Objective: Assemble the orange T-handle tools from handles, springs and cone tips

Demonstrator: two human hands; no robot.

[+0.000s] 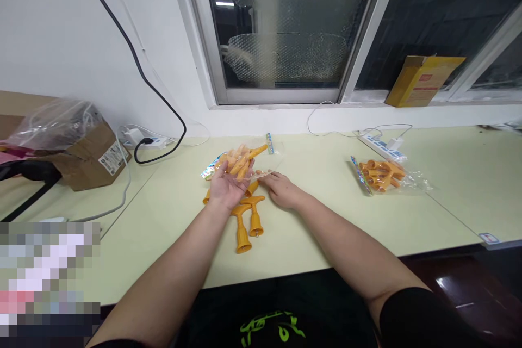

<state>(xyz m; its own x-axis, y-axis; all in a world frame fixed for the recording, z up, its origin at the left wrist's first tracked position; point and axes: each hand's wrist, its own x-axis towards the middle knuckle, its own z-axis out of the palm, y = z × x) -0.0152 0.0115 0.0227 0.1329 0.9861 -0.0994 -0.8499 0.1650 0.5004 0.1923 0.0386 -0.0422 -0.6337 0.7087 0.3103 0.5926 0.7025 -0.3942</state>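
My left hand (227, 189) is turned palm up, with several yellow T-handled plastic pieces (240, 163) resting on its curled fingers. Clear film covers part of these pieces, and I cannot tell which lie inside the bag. My right hand (281, 189) pinches the edge of the clear plastic bag (275, 162), which has a colourful printed header. More of the same pieces lie loose just below my hands, among them one flared-ended yellow piece (243, 239) and a second yellow piece (255, 222) beside it.
At the right lies another bag of yellow pieces (381, 174), near a white power strip (379, 147). An open cardboard box (92, 155) stands at the left, by a black cable (134, 57). A yellow carton (422, 84) leans against the window.
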